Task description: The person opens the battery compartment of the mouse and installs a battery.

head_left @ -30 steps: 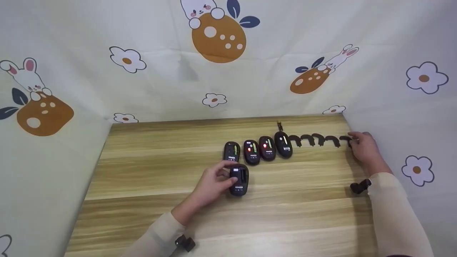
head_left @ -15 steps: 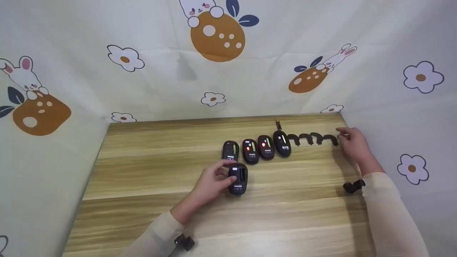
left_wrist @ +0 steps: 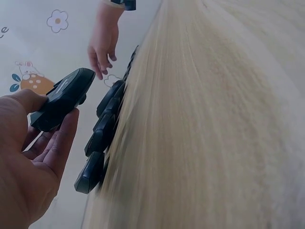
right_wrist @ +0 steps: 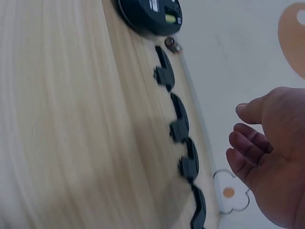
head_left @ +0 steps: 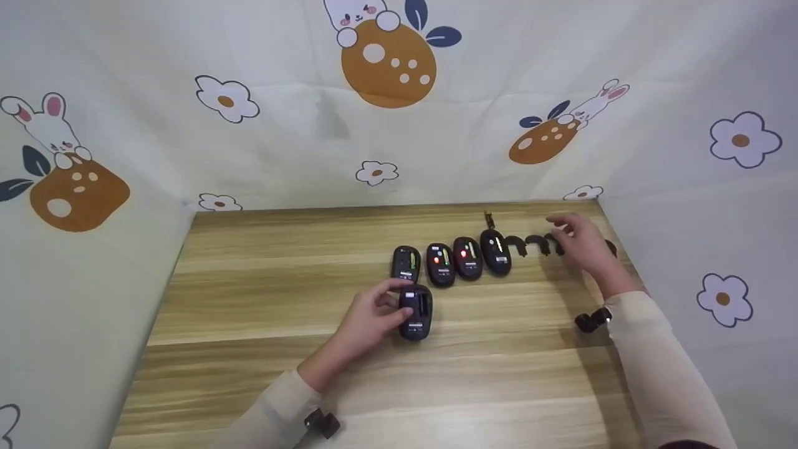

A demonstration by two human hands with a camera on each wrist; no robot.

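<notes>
My left hand (head_left: 368,321) holds a black computer mouse (head_left: 419,327) by its edge between thumb and fingers. Its underside faces up, and its long battery slot looks dark and bare. In the left wrist view that mouse (left_wrist: 64,100) is held up off the table. Over a line of curved black battery covers (head_left: 537,242) hovers my right hand (head_left: 589,249), hiding some of them. The right wrist view shows this hand (right_wrist: 271,152) with loosely curled fingers and nothing in them, apart from the covers (right_wrist: 180,129) on the table.
Several upturned mice (head_left: 466,259) with batteries in their slots stand in a row beside the covers. Red lights glow on two of them. Behind the rightmost mouse (head_left: 495,255) lies a small black-and-copper cylinder (head_left: 489,219). Patterned fabric (head_left: 280,156) walls the wooden table (head_left: 262,280).
My right hand has moved left along the covers from the one at the far right, which shows again beside the wrist. The left hand and its mouse have stayed in place.
</notes>
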